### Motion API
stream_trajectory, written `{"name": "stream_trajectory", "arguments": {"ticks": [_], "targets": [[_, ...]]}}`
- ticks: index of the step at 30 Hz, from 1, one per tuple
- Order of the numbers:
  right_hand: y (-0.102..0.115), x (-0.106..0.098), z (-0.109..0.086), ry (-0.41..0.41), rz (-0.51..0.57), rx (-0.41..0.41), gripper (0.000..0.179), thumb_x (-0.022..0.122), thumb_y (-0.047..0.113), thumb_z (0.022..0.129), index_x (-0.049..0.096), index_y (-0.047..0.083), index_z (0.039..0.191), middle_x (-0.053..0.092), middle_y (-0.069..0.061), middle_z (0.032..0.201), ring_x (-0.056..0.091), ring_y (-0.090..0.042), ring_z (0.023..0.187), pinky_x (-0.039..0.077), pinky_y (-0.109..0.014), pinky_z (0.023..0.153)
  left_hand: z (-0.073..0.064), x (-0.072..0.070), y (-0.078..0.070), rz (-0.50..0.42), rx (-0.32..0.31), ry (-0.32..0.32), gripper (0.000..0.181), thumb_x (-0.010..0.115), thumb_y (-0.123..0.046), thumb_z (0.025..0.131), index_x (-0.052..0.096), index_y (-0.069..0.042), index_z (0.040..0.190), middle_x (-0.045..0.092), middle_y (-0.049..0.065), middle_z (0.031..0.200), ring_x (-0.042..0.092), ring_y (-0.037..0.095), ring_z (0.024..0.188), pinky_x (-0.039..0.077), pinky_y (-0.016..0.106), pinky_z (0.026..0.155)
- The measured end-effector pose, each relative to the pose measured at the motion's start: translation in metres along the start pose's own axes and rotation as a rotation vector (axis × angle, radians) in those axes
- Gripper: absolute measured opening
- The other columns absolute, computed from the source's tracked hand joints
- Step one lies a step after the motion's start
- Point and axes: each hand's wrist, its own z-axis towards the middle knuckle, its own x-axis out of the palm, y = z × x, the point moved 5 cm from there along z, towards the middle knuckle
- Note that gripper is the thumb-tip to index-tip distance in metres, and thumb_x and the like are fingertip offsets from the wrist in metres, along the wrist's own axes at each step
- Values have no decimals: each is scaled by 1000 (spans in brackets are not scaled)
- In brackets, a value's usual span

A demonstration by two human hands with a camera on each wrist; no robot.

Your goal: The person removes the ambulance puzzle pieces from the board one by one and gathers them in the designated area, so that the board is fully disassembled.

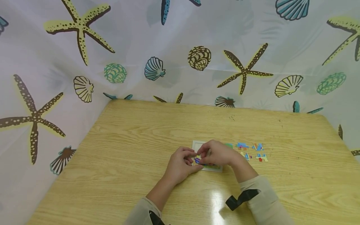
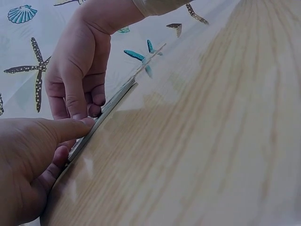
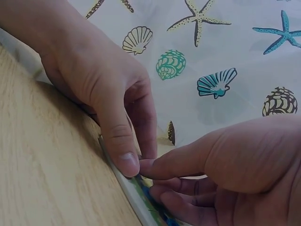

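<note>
A small jigsaw puzzle board (image 1: 212, 169) with a pale border lies on the table, largely covered by both hands. My left hand (image 1: 180, 165) holds its left end, the thumb (image 2: 75, 128) along the near border and the other fingers curled at the side. From the right, my right hand (image 1: 217, 153) reaches over the board, thumb and index finger pinching at a purple and yellow puzzle piece (image 1: 197, 160). That piece is mostly hidden by the fingers. In the right wrist view, the fingertips of both hands meet just over the board's blue and green picture (image 3: 146, 190).
Several loose puzzle pieces lie right of the board, among them a blue one (image 1: 242, 145), an orange and blue one (image 1: 257, 146) and one with red (image 1: 261, 157). Behind the wooden table (image 1: 140, 125) hangs a cloth (image 1: 174, 37) printed with shells and starfish.
</note>
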Motion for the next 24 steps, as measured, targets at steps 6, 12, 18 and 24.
{"name": "stream_trajectory", "arguments": {"ticks": [6, 12, 18, 24], "targets": [[-1, 2, 2, -29, -27, 58, 20, 73, 9, 90, 69, 2, 108, 67, -5, 91, 61, -14, 78, 52, -26, 70, -1, -1, -1, 4, -2, -2, 46, 90, -14, 74, 70, -4, 114, 57, 9, 98, 56, 12, 77, 50, 17, 67], [-3, 0, 3, -50, -18, 62, 19, 73, 14, 91, 65, 6, 107, 65, -4, 93, 60, -15, 78, 51, -27, 70, 0, -1, -3, 8, -5, 4, 41, 89, -14, 75, 72, -6, 111, 57, 7, 101, 55, 11, 77, 51, 17, 67], [-5, 2, 3, -28, 111, 44, 11, 66, 8, 94, 63, 2, 104, 64, -8, 92, 60, -16, 71, 53, -28, 64, 0, -1, -3, 20, 14, -2, 41, 90, -14, 73, 72, -4, 109, 57, 7, 100, 55, 10, 76, 51, 17, 66], [-4, 1, 1, 10, 207, 18, 15, 62, 4, 96, 61, 0, 110, 64, -10, 90, 61, -17, 72, 55, -30, 68, -1, 0, -2, 25, 12, -1, 42, 90, -14, 74, 71, -4, 110, 57, 7, 101, 56, 11, 77, 51, 17, 67]]}}
